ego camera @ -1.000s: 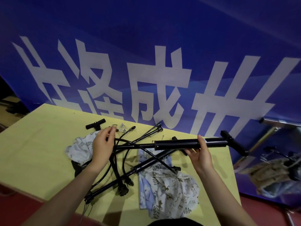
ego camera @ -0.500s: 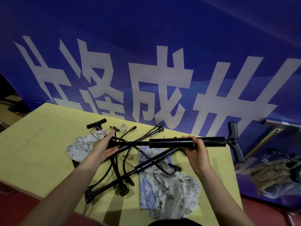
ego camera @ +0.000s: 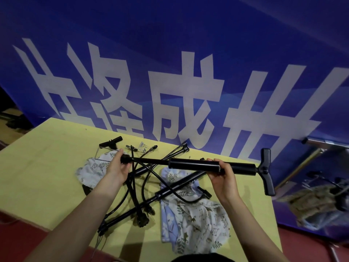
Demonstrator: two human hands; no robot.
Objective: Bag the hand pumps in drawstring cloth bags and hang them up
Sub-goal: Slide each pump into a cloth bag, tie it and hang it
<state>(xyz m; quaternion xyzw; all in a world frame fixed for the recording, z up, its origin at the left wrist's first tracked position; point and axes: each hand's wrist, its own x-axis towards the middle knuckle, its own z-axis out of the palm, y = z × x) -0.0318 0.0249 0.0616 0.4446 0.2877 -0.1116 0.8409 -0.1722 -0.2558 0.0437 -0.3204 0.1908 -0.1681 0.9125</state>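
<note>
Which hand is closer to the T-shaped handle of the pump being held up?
The right hand, gripping the barrel of the held pump beside the T-handle. The left hand holds the opposite end.

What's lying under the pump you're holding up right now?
Below the held pump lie another pump, tangled black hoses and a floral cloth bag on the yellow table. The bag and hands hide whatever sits beneath them.

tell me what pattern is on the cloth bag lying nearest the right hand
White and pale blue with a leaf and small animal print, on the cloth bag, clearest in the head view.
</note>
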